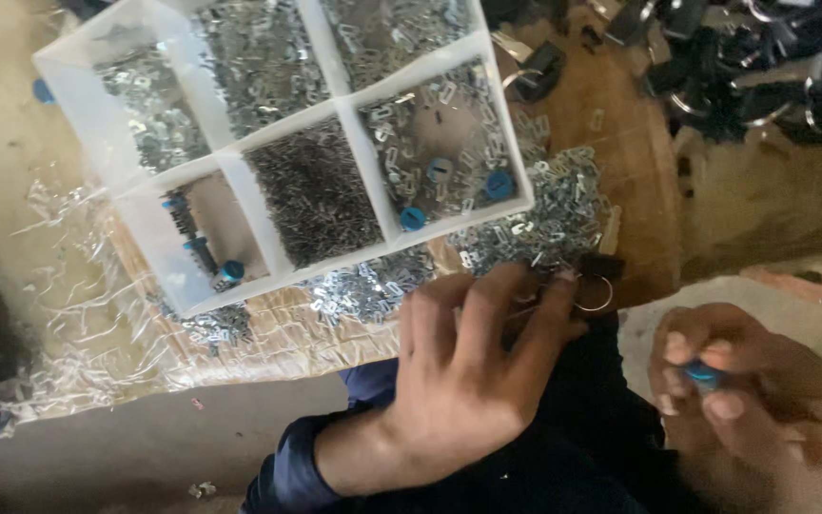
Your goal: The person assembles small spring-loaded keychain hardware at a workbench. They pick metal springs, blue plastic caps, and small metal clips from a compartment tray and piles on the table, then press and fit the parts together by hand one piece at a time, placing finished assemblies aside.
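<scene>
My left hand reaches forward, its back to the camera. Its fingertips lie on a small black piece with a metal ring at the edge of a heap of small silver metal clips. The fingers hide whether they grip the piece. My right hand, at the lower right, pinches a small blue cylindrical part between thumb and fingers. Beyond both hands stands a white divided tray. Its compartments hold silver clips, fine dark pins and a few blue parts.
The tray sits on a wooden board covered with crinkled clear plastic. Loose clips spill along the tray's near side. A pile of black pieces with metal rings lies at the top right. Dark blue cloth covers my lap.
</scene>
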Tool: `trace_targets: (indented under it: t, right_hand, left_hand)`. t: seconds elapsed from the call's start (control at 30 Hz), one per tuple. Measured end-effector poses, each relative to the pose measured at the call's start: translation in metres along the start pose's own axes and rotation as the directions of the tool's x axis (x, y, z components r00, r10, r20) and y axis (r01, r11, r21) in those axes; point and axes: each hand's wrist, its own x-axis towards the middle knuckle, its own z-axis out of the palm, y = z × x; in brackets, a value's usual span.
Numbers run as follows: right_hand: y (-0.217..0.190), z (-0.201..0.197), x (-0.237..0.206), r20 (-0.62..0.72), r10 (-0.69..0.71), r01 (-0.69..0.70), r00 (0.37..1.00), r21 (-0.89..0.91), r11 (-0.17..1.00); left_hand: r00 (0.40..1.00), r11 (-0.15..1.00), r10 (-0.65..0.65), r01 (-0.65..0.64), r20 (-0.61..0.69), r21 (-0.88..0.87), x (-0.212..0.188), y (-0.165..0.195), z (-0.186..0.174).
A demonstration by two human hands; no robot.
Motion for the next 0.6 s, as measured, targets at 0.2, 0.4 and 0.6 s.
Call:
trace_targets:
  t: [0.2,0.4,0.6]
  right_hand:
    - [0.006,0.029,0.021,-0.027,0.021,-0.025,0.999,-0.147,0.989]
    - [0.046,0.111,0.022,0.343,0.244,-0.301,0.907,0.125,0.945]
    - [0.047,0.145,0.03,0.454,0.351,-0.446,0.819,0.121,0.887]
  left_hand:
    - [0.852,-0.01,-0.521,-0.067,-0.052,-0.998,-0.039,-0.025,-0.016]
    - [0.967,0.56,-0.251,0.181,0.042,-0.809,-0.101,-0.057,-0.049]
    - [0.868,0.272,-0.497,0.174,0.017,-0.946,-0.131,-0.081,-0.065]
